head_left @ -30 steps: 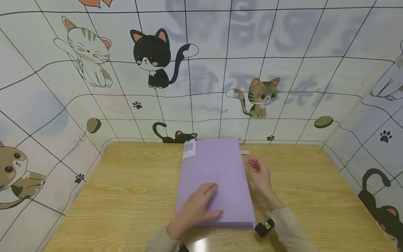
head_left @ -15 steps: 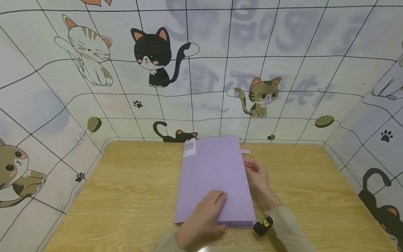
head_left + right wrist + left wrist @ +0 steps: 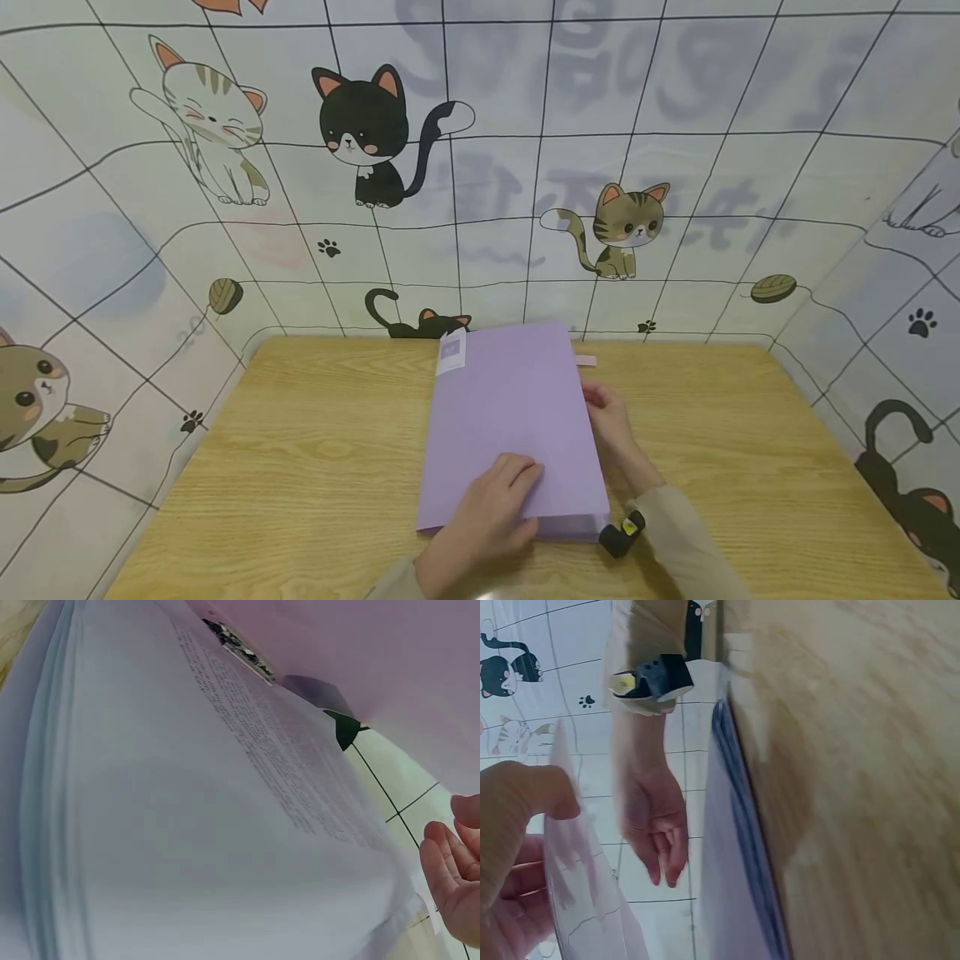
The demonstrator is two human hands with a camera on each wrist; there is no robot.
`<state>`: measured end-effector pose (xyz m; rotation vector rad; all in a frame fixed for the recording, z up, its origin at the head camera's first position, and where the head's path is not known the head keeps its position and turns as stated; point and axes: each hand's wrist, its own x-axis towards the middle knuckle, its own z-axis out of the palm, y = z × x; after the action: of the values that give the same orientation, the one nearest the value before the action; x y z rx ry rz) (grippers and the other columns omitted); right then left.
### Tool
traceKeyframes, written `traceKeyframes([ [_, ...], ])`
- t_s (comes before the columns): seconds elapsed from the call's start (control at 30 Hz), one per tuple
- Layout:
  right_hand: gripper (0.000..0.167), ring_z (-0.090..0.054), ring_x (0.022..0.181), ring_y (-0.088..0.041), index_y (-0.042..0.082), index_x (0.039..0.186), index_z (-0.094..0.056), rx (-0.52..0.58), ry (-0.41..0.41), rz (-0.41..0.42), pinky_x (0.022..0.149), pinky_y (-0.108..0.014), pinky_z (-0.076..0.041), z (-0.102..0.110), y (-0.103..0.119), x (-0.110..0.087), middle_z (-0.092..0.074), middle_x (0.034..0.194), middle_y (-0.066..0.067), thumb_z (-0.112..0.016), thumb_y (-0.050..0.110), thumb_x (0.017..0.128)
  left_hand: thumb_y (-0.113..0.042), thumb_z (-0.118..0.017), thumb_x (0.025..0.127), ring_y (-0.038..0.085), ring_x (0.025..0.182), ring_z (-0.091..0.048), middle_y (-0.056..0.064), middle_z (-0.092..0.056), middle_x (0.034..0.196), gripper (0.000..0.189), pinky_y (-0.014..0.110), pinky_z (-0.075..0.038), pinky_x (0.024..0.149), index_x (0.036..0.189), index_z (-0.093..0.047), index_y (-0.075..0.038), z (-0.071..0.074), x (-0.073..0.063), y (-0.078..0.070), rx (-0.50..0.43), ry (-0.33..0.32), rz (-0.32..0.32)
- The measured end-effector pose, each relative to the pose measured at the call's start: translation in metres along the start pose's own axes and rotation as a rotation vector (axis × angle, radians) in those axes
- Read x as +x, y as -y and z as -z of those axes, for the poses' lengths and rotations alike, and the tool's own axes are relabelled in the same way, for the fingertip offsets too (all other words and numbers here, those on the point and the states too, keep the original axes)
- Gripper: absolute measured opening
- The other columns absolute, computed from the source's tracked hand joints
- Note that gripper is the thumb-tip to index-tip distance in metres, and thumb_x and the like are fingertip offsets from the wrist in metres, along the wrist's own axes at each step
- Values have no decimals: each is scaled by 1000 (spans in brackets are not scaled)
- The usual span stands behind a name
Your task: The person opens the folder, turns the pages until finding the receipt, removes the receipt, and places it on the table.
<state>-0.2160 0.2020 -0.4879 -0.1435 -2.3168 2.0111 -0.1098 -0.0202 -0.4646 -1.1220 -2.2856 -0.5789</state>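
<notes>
A purple document folder (image 3: 510,400) with a white corner label lies on the table. My left hand (image 3: 487,512) holds the near edge of its cover, thumb beneath and fingers on top. In the left wrist view, that thumb (image 3: 544,787) and the fingers pinch the translucent cover (image 3: 585,900), raised from the stack below. My right hand (image 3: 611,417) is at the folder's right edge, fingertips close to the cover's side. The right wrist view shows it beside the lifted cover, fingers relaxed. Under the cover, a white printed sheet (image 3: 262,750) shows over layered sleeves.
A small pink tab (image 3: 587,361) sticks out past the folder's upper right side. The wooden table (image 3: 315,433) meets a wall covering (image 3: 495,183) with cat drawings and grid lines, at the back and both sides.
My left hand has gone from lying on the cover to gripping its near edge. That edge has risen, opening a gap above the pages. My right hand has come in to the folder's side.
</notes>
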Motion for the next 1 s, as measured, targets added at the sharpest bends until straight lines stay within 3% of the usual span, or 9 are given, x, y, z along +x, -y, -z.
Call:
traceKeyframes([
  [0.17, 23, -55, 77, -10, -12, 109, -52, 42, 53, -44, 64, -21, -49, -9, -1, -2, -59, 89, -2, -49, -9, 86, -14, -70, 56, 16, 92, -56, 4, -59, 100, 45, 20, -48, 82, 99, -66, -2, 9, 3, 0, 5, -174, -71],
  [0.3, 25, -54, 77, -14, -12, 108, -55, -61, 61, -40, 63, -21, -48, -16, -4, -1, -61, 92, -14, -53, -8, 83, -10, -65, 55, 16, 87, -58, 5, -59, 96, 41, 19, -50, 77, 95, -66, 0, 18, 4, 2, -2, -291, -102],
  [0.5, 23, -61, 88, -24, -13, 107, -58, -199, 45, 5, 70, -17, -48, -23, -8, 3, -63, 100, -24, -56, -10, 84, -7, -61, 59, 18, 84, -59, 8, -60, 95, 38, 20, -51, 76, 95, -66, 2, 32, 4, 1, -48, -371, -54],
  [0.67, 24, -62, 93, -30, -10, 108, -59, -189, 71, 5, 73, -16, -48, -24, -9, 3, -64, 102, -23, -61, -5, 84, -6, -61, 59, 19, 82, -60, 9, -61, 93, 38, 20, -52, 76, 95, -66, 4, 44, 2, 4, -66, -425, -18],
  [0.83, 25, -62, 93, -27, -8, 109, -59, -201, 81, -4, 74, -14, -47, -25, -9, 3, -64, 104, -21, -63, -2, 85, -3, -59, 58, 22, 80, -61, 10, -61, 92, 38, 21, -52, 74, 95, -65, 5, 55, 0, 7, -85, -462, 21],
  [1.0, 25, -62, 94, -27, -7, 109, -59, -208, 88, -25, 81, -24, -50, -26, -8, 3, -63, 104, -21, -62, -3, 85, -1, -56, 58, 22, 77, -63, 12, -62, 92, 39, 19, -52, 72, 96, -65, 6, 66, -5, 11, -111, -497, 81],
])
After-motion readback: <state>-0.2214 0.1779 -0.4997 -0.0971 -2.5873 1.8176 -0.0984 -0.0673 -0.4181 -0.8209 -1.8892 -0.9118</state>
